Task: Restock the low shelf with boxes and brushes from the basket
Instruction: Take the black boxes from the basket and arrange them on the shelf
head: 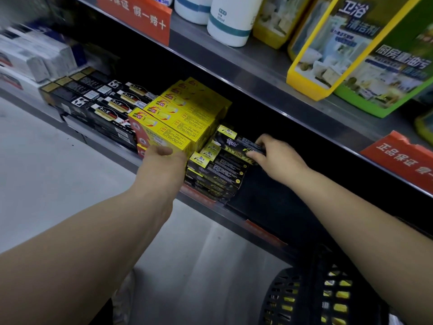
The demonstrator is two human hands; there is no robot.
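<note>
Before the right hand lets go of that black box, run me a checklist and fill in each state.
1. Grip: the right hand pinches the black box at its end: ok.
2. Seat: the black box lies on the stack of black boxes: ok. Flush with it: cannot tell.
3. Room: bare low shelf right of the stack: ok.
4. Support: the left hand rests on the front yellow box. Firm grip: cannot tell.
5. Supply: the basket shows yellow items through its holes: ok.

White bottles, green cleaner pack, red sign
</note>
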